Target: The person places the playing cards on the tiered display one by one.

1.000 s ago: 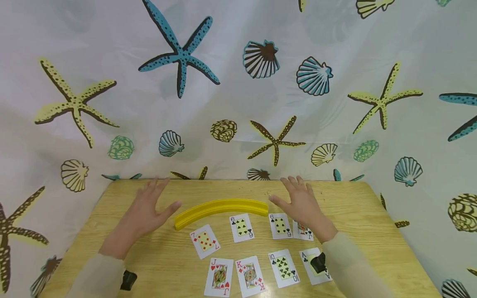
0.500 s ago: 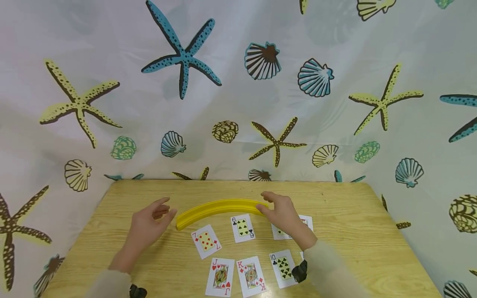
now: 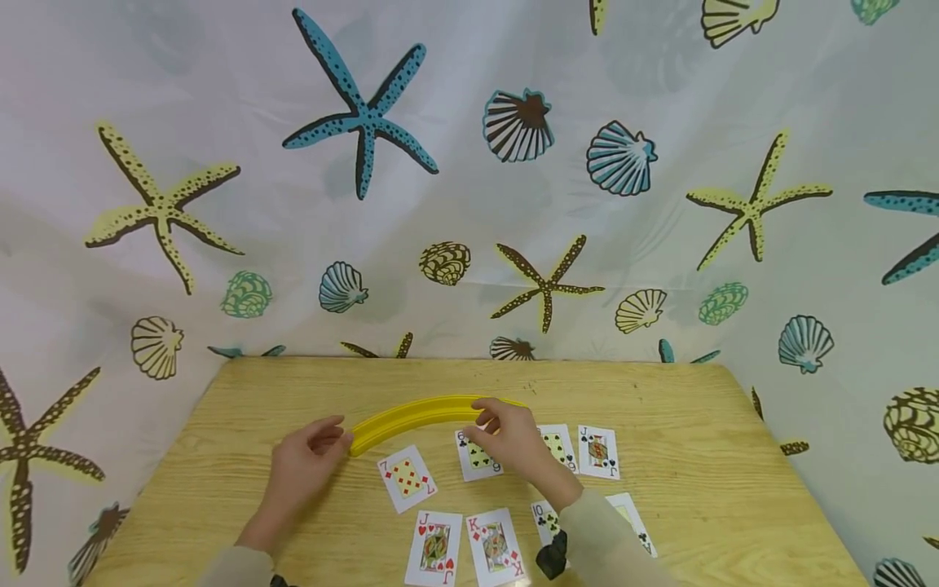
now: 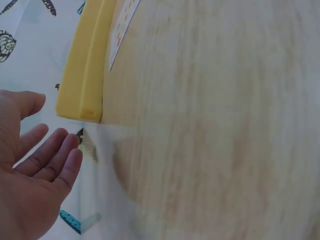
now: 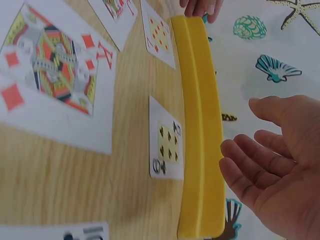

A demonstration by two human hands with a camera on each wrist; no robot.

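Observation:
A curved yellow playing card holder lies on the wooden table. My left hand is at its left end, fingers loosely bent and holding nothing; in the left wrist view a small gap separates the fingers from the holder. Further right, my right hand hovers by the holder's right part, hiding some of it and part of the six of clubs. The right wrist view shows this hand's relaxed fingers beside the holder, with nothing in them.
Face-up cards lie in front of the holder: seven of diamonds, another six, a black jack, jack of hearts and king of diamonds. My right sleeve partly covers a ten. A shell-patterned cloth hangs behind.
Both hands have come down toward the holder from spread positions. The right hand has moved left, uncovering the black jack; the left hand has shifted right to the holder's end. Their fingers are more bent.

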